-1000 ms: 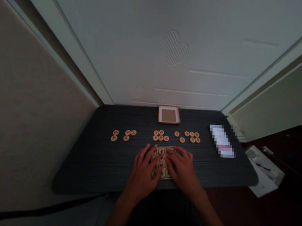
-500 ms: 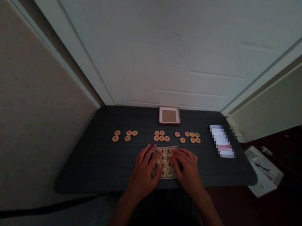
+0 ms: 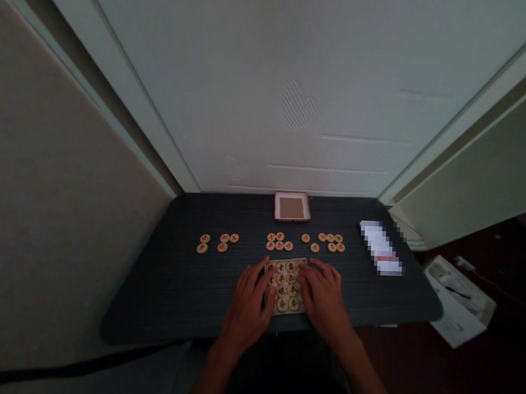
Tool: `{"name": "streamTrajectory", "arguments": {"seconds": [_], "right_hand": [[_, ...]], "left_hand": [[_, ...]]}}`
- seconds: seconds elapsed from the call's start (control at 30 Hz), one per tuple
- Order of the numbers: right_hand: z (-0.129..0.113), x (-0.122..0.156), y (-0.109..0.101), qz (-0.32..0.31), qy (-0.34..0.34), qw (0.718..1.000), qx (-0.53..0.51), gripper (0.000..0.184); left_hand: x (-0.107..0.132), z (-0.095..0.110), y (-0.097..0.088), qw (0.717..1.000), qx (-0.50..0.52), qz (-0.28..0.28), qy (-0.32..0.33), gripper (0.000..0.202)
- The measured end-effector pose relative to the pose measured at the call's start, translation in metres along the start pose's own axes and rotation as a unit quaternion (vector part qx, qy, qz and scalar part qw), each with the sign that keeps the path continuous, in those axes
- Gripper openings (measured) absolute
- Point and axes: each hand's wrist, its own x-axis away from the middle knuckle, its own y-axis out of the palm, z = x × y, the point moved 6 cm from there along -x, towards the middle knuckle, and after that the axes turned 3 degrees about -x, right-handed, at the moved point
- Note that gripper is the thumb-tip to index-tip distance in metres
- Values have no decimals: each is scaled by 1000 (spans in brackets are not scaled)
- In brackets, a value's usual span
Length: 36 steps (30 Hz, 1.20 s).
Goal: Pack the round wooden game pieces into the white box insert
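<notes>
A small square box (image 3: 304, 262) filled with several round wooden chess pieces marked in black (image 3: 286, 286) lies near the front edge of a dark table (image 3: 176, 286). My left hand (image 3: 250, 301) rests at the box's left side, fingers spread and flat, touching the pieces. On the right side lies my right hand (image 3: 322, 298), fingers also stretched out over the box's edge. Neither hand grips anything. Loose pieces marked in red sit farther back: a group at the left (image 3: 217, 242), one in the middle (image 3: 279, 241) and one at the right (image 3: 328, 241).
An open square lid or tray (image 3: 292, 206) stands at the table's far edge against a white door. A blurred flat item (image 3: 381, 247) lies at the right. Off the table to the right, papers (image 3: 459, 298) lie on the floor.
Both hands have slid apart from over the box to its two sides, uncovering the black-marked pieces. The view has tilted slightly.
</notes>
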Motion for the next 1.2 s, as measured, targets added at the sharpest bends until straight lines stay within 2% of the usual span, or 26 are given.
{"name": "streamTrajectory", "arguments": {"seconds": [0.2,0.37,0.5,0.63,0.73,0.83,1.03,1.2], "right_hand": [[19,11,-12,57,26,996,-67,18],[56,17,-37,123,87,985,-79,18],[84,10,-55,143,110,982,-47,21],[115,-12,-60,119,121,985,-29,27],[131,-33,-52,46,80,995,-23,33],[144,-43,-46,24,65,998,-10,40],[159,-37,-39,17,67,997,13,51],[167,-30,-38,33,77,996,19,45]], "left_hand": [[1,-1,-4,1000,18,0,-8,42],[1,-2,-4,999,37,-10,-6,43],[1,-4,-5,998,57,-7,-15,44],[1,-7,-6,997,77,9,-24,42],[1,-9,-6,995,93,22,-27,40],[1,-11,-6,993,107,33,-31,39],[2,-14,-8,990,123,52,-41,37],[1,-14,-8,990,128,42,-49,35]]}}
